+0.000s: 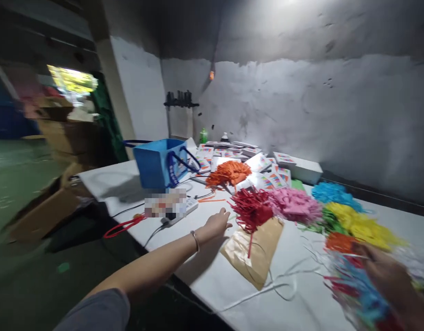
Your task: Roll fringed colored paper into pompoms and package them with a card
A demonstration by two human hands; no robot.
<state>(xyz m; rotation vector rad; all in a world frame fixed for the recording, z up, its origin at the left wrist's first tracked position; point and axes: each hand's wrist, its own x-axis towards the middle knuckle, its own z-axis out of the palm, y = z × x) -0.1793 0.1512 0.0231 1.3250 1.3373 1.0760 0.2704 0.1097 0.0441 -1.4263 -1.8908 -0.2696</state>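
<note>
My left hand, with a bracelet at the wrist, hovers over or rests on the white table beside a pile of dark red fringed paper tassels. Its fingers are apart and nothing shows in them. At the right, my right hand is closed on a bunch of multicolored paper tassels with orange, red and blue strips, blurred by motion. A brown paper envelope lies between the hands, partly under the red tassels. Pink tassels lie against the red ones.
Yellow tassels, blue tassels and orange tassels lie farther back. A blue gift bag stands near a power strip. Printed cards are heaped by the wall. A white cord crosses the table's front edge.
</note>
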